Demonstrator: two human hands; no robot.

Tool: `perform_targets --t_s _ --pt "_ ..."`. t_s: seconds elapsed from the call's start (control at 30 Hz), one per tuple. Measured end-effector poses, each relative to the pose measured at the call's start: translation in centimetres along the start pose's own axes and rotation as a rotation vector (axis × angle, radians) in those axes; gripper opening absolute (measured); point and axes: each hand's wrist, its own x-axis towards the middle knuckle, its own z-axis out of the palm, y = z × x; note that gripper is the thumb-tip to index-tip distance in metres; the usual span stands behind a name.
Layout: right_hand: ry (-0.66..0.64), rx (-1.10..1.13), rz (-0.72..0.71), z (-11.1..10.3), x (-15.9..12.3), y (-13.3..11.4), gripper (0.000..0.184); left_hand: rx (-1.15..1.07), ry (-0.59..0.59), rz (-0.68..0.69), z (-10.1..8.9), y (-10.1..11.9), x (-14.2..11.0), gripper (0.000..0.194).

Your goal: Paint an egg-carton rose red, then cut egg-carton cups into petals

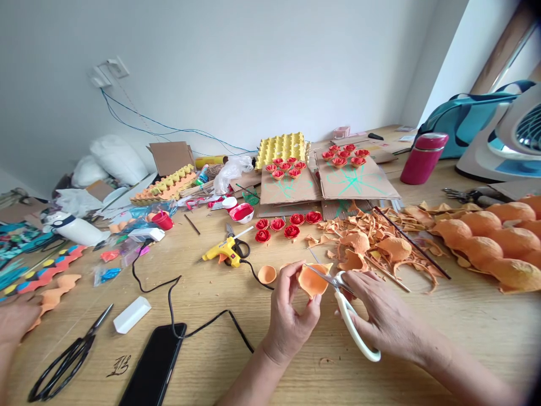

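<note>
My left hand [291, 316] pinches an orange egg carton cup [311, 282] between thumb and fingers, its hollow side facing me and its rim uneven. In my right hand [380, 316] are white-handled scissors [355, 327], whose blades reach across the cup's upper right rim. A smaller round orange cup [267, 274] rests on the table just left of my left hand. Beyond my hands lies a heap of orange carton scraps [355, 242]. Several red paper roses [291, 231] stand in a group behind the cups.
A yellow glue gun [224, 252] with its cord lies left of centre. Nearer are a phone [156, 366] and black scissors [71, 355]. Orange egg cartons [494, 237] and a magenta flask [424, 158] stand right. Another person's hand [19, 318] is at the left edge, touching an orange carton strip.
</note>
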Motion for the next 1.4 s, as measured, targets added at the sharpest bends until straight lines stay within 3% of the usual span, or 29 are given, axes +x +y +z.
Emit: perform_targets --t_s 0.2,0.53,1.0,1.4 --pt "-0.009 0.029 0.011 -0.04 -0.21 -0.24 0.022 -0.111 0.029 -0.118 0.02 -0.03 -0.11 0.042" --pt "-0.012 0.016 0.051 -0.16 0.01 -0.28 0.031 -0.128 0.042 -0.145 -0.05 0.41 0.16 0.037" --pt "0.013 -0.024 0.04 0.3 -0.11 0.08 0.02 0.078 -0.043 0.118 -0.28 0.23 0.09 0.042" --pt "-0.012 -0.037 0.037 -0.22 -0.01 -0.62 0.029 -0.096 -0.038 -0.089 -0.33 0.17 0.02 0.031"
